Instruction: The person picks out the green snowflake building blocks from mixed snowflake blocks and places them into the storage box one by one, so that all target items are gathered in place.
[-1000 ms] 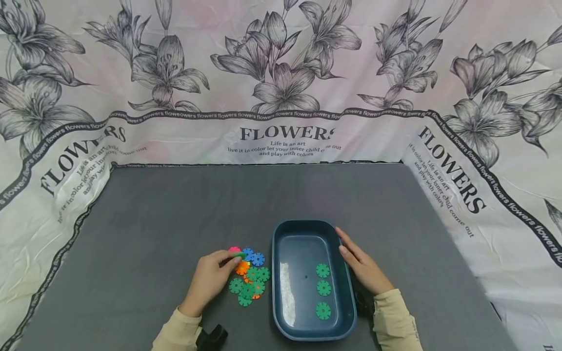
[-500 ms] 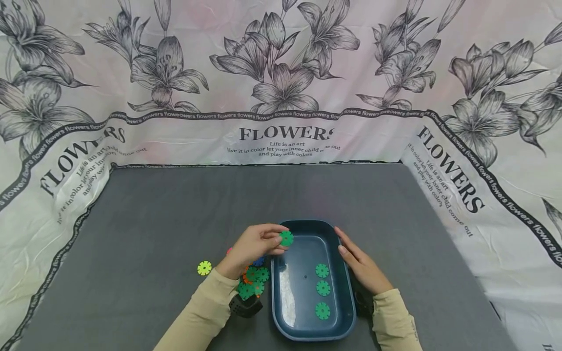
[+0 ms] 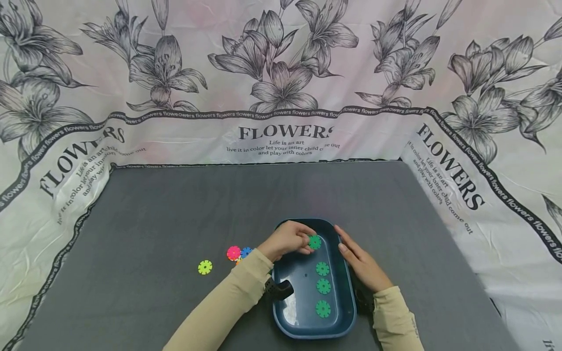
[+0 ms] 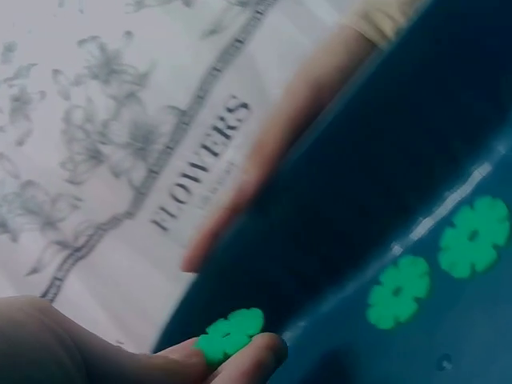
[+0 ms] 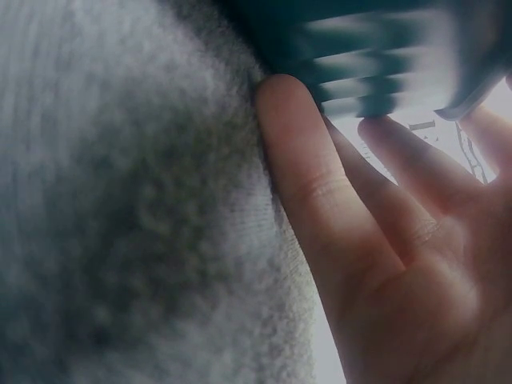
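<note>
My left hand (image 3: 290, 240) pinches a green notched plastic disc (image 3: 314, 242) between thumb and fingers, over the far end of the blue tray (image 3: 303, 333). In the left wrist view the pinched disc (image 4: 232, 336) is tilted, close to the tray's inner wall. A row of green discs (image 3: 323, 286) lies flat along the right side of the tray floor. My right hand (image 3: 366, 265) rests against the tray's right outer wall with its fingers fairly straight. The right wrist view shows its fingertips touching the tray's side (image 5: 352, 56).
Left of the tray, a pink disc (image 3: 233, 253) and a blue disc (image 3: 246, 252) show from a pile mostly hidden by my left forearm. A yellow disc (image 3: 205, 267) lies apart on the grey cloth (image 3: 153, 219). A flower-printed sheet (image 3: 281, 139) borders the table's back and sides.
My left hand has picked a green disc from the pile and carried it right, over the tray. The yellow disc now lies apart from the pile. My right hand stays at the tray.
</note>
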The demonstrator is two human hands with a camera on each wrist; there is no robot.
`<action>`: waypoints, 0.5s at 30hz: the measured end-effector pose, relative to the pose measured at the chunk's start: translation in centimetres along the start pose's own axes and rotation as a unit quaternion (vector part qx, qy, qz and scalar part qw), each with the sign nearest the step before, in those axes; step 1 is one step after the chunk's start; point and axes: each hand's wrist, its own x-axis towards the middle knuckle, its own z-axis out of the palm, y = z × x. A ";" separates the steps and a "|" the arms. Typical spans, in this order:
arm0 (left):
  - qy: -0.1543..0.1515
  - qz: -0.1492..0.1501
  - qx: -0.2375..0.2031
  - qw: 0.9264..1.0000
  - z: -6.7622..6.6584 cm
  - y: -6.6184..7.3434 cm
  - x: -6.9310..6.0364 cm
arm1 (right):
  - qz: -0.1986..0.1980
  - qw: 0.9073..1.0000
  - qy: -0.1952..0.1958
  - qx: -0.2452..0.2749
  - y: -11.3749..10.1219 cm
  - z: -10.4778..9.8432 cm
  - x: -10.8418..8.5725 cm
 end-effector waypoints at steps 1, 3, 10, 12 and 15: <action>0.005 -0.004 0.006 1.000 0.2 -0.1 0.2 | 0.001 1.000 0.000 0.000 0.0 0.0 0.0; 0.018 -0.004 0.025 0.999 0.7 -0.3 0.7 | 0.002 1.000 0.000 -0.001 -0.1 0.0 0.0; 0.040 -0.005 0.080 0.996 1.8 -1.0 1.4 | 0.002 1.000 -0.004 -0.002 -0.1 0.0 0.0; 0.041 -0.001 0.092 0.995 1.8 -1.1 1.4 | 0.002 1.000 -0.004 -0.001 -0.1 0.0 0.0; 0.040 0.010 0.099 0.994 1.8 -1.1 1.4 | 0.002 1.000 0.001 -0.001 -0.1 0.1 -0.1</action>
